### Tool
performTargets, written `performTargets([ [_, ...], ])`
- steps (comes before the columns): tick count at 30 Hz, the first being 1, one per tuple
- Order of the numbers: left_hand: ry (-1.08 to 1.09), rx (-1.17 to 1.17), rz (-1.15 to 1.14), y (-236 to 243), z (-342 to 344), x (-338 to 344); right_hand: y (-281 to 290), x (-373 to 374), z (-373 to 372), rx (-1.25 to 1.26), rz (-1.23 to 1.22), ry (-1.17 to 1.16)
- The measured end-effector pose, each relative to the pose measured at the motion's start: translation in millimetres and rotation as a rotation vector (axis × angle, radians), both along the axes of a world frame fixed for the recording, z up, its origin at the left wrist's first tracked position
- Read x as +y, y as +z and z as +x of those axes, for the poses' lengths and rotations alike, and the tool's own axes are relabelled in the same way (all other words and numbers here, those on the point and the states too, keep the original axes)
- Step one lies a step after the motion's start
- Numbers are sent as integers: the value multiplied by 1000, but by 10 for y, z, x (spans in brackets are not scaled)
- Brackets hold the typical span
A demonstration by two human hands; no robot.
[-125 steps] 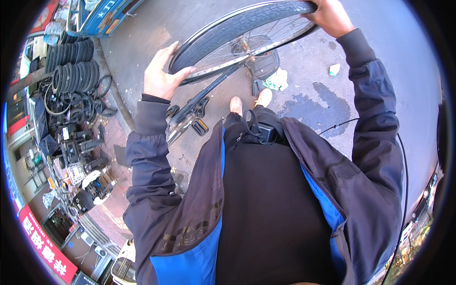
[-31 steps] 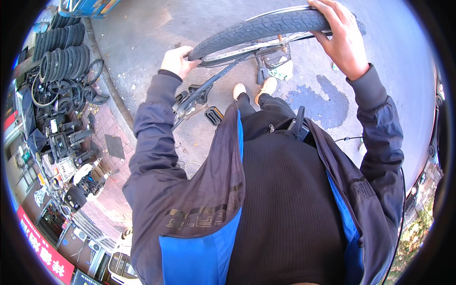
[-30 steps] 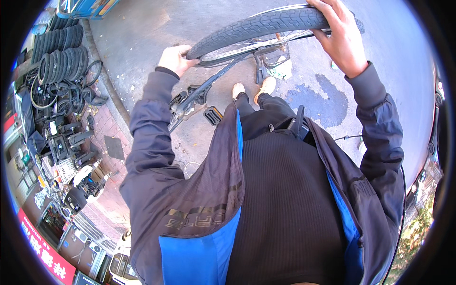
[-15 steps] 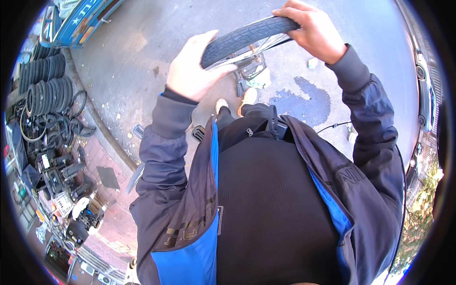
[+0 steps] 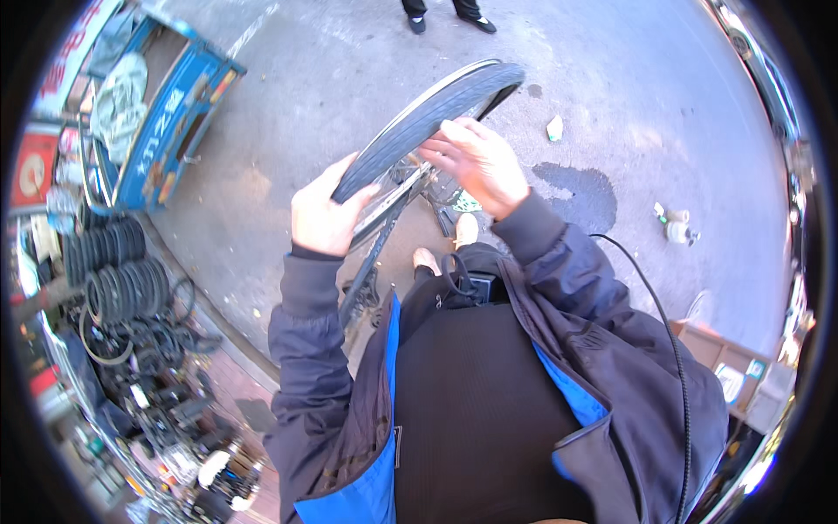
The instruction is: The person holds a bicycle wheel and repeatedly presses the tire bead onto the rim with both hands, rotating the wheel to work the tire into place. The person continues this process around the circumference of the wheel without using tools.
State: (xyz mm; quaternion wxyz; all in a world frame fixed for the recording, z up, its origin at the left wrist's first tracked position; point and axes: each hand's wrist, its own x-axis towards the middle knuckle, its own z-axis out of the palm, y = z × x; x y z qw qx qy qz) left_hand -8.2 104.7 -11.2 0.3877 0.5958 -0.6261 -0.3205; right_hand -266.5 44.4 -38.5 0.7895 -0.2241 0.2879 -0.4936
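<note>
A bicycle wheel with a black tyre (image 5: 419,122) and a pale rim tilts up in front of me, its far end rising to the right. My left hand (image 5: 327,210) is closed around its near left end, the thumb on the near side. Along the near side of the tyre is my right hand (image 5: 478,166), fingers stretched toward the left and the tips at the rubber; whether they press on it I cannot tell. Below the wheel, partly hidden, stand dark bicycle frame parts (image 5: 384,231) with a pedal and crank near my shoes.
Stacks of tyres (image 5: 127,293) and jumbled parts line the kerb at left, below a blue cart (image 5: 170,131). Another person's shoes (image 5: 476,24) stand ahead. A wet patch (image 5: 580,194) and small bottles (image 5: 676,229) lie at right, with a cardboard box (image 5: 720,354) nearer.
My right hand has left the tyre's far right end and moved down and left to its near side. The wheel now tilts more steeply. My view has shifted, bringing another person's feet in.
</note>
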Motion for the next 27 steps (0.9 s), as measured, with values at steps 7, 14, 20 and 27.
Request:
performTargets([
  [7, 44, -135, 52, 125, -95, 78, -74, -69, 212, -416, -16, 22],
  [14, 13, -367, -228, 239, -169, -215, -202, -166, 157, -612, -65, 242],
  [20, -8, -315, -129, 315, -198, -205, -217, -266, -38, -233, -156, 313],
  [27, -11, -75, 97, 323, -66, -374, -263, -208, -321, 48, -104, 287],
])
